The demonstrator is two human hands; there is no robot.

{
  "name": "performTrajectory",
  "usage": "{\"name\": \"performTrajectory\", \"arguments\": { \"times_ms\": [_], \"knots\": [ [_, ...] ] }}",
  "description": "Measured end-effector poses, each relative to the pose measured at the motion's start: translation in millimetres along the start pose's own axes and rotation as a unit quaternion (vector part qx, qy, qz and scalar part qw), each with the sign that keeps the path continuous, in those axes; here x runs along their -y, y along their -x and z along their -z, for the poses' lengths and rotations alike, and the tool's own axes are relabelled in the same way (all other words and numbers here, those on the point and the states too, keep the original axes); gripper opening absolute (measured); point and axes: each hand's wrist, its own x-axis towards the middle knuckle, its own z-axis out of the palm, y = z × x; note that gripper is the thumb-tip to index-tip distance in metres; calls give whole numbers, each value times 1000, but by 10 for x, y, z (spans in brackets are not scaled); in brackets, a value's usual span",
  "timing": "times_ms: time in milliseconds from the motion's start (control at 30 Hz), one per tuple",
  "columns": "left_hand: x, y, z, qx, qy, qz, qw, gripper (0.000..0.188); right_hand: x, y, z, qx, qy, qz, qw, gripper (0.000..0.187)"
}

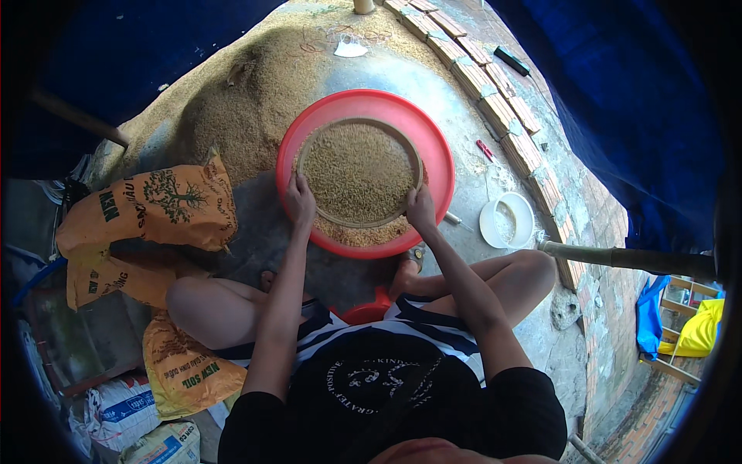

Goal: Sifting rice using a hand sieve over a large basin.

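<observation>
Both my hands grip the rim of a round sieve filled with brownish grainy material. My left hand is closed on its left side, and my right hand on its lower right side. Beneath the sieve is a wide red basin, with more yellowish grainy material showing in its near part. Whether the sieve rests on the basin or hangs just above it, I cannot tell. The fingers under the rim are partly hidden.
A large heap of grainy material lies beyond the basin on the left. Orange sacks are at my left. A white bucket and a red-handled tool sit to the right, before a row of bricks. Blue tarps hang on both sides.
</observation>
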Motion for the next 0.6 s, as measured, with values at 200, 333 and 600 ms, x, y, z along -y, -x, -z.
{"name": "performTrajectory", "arguments": {
  "times_ms": [200, 333, 600],
  "knots": [
    [-497, -12, 181, -147, 115, -178, 966, 28, 389, 6, 44, -79, 10, 96, 992, 17],
    [72, -37, -45, -67, 52, -77, 993, 29, 15, -21, -34, -55, 32, 76, 995, 19],
    [290, 45, -137, -9, -85, -3, 996, 27, 9, 34, -4, -16, 85, -15, 996, 23]
  ]
}}
